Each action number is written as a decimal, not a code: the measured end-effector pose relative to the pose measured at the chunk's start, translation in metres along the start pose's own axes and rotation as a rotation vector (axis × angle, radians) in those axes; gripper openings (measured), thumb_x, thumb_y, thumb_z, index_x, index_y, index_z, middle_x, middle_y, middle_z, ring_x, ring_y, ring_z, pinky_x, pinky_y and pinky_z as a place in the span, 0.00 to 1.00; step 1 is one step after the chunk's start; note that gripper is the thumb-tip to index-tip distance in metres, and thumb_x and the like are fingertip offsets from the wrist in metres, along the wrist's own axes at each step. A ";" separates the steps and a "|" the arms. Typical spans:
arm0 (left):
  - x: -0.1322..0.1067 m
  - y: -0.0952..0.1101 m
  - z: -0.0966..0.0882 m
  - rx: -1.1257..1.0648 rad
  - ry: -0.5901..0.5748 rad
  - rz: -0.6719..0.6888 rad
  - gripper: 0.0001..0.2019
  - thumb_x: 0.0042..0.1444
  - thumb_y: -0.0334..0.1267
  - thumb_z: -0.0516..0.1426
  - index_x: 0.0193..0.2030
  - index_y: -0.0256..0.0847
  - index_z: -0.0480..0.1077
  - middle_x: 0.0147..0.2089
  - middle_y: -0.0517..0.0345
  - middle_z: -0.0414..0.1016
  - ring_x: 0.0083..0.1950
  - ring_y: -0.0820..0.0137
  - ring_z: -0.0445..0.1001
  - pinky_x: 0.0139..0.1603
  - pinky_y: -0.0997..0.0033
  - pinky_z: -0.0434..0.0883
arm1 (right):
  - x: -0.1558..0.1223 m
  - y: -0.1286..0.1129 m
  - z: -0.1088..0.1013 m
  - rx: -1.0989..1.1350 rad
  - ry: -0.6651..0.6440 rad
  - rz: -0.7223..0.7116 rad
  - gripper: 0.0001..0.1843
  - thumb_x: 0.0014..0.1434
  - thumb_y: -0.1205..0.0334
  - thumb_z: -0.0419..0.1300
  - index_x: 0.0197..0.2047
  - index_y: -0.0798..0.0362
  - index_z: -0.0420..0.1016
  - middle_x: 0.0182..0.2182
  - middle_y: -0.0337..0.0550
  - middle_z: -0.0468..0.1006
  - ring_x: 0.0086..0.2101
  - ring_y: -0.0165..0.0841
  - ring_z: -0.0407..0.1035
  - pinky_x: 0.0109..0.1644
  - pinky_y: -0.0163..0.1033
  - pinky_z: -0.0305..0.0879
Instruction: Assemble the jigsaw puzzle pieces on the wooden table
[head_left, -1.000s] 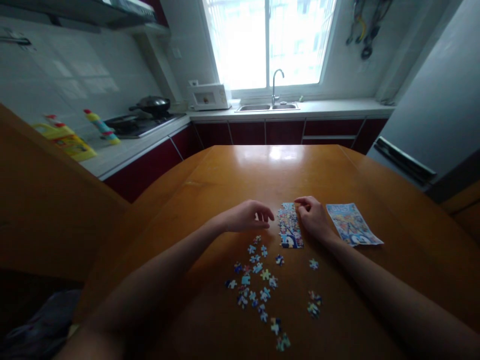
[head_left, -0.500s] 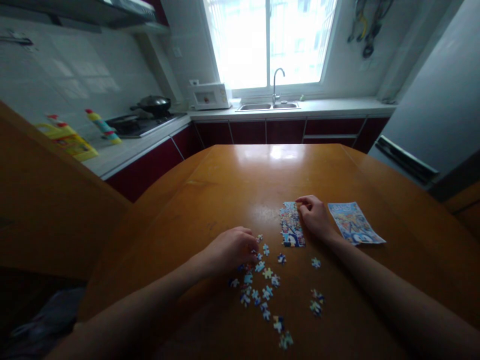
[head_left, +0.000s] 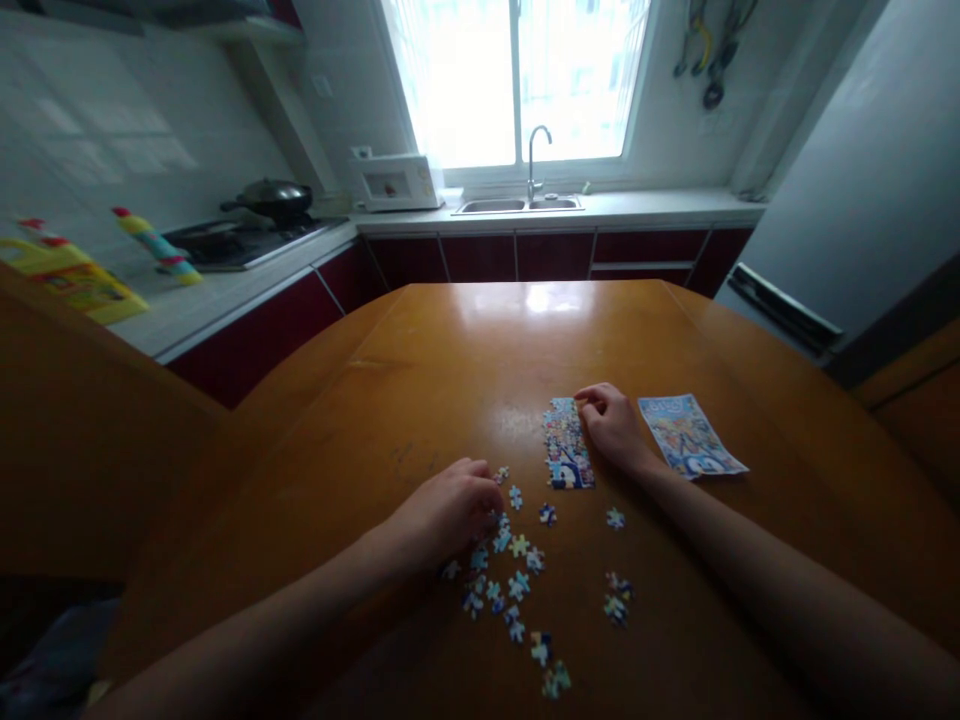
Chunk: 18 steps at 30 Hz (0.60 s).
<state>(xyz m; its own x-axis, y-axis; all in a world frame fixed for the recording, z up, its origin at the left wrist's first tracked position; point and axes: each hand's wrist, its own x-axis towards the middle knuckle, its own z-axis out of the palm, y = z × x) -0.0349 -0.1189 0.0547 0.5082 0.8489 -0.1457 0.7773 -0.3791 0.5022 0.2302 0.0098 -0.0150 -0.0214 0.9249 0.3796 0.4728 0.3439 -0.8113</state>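
Note:
A partly joined jigsaw puzzle (head_left: 568, 450) lies flat on the wooden table (head_left: 480, 345), its left edge ragged with tabs. My right hand (head_left: 613, 428) rests along its right side, fingers curled in and fingertips touching the upper right edge. Lower left of the puzzle, my left hand (head_left: 448, 508) bends closed over the scattered pieces; whatever its fingertips pinch is hidden beneath them. Several loose puzzle pieces (head_left: 519, 585) spread below and right of that hand. A single dark-blue piece (head_left: 547, 515) sits just under the puzzle, and a pale piece (head_left: 616, 518) lies farther right.
Right of my right hand lies a picture sheet (head_left: 690, 436) with a curled lower edge. A small cluster of pieces (head_left: 617, 600) is near my right forearm. Beyond the table stand a counter with a sink (head_left: 491, 207), a microwave (head_left: 397, 184) and a stove with a wok (head_left: 276, 196).
The whole view has shifted slightly, so everything appears farther left. My left hand stays over the loose pieces with little movement, and my right hand keeps its place at the puzzle's edge.

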 end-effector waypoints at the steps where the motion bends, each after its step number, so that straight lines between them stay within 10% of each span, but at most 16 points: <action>1: 0.000 0.000 0.000 0.013 0.002 0.000 0.07 0.55 0.27 0.60 0.34 0.43 0.77 0.41 0.56 0.74 0.45 0.65 0.69 0.41 0.70 0.65 | 0.000 0.000 0.000 -0.003 0.000 0.000 0.10 0.56 0.65 0.56 0.36 0.53 0.80 0.37 0.49 0.80 0.39 0.39 0.75 0.46 0.44 0.70; 18: 0.001 -0.005 -0.001 -0.102 0.022 0.003 0.04 0.55 0.29 0.60 0.31 0.38 0.71 0.34 0.58 0.74 0.37 0.70 0.69 0.38 0.73 0.64 | 0.000 -0.002 -0.001 -0.022 -0.004 -0.019 0.11 0.55 0.66 0.55 0.35 0.54 0.80 0.37 0.50 0.80 0.39 0.40 0.74 0.44 0.44 0.69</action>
<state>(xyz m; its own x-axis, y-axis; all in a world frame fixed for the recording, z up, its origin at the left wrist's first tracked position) -0.0389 -0.1157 0.0530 0.5013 0.8561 -0.1258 0.7331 -0.3430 0.5873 0.2302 0.0089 -0.0128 -0.0340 0.9188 0.3932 0.4919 0.3578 -0.7937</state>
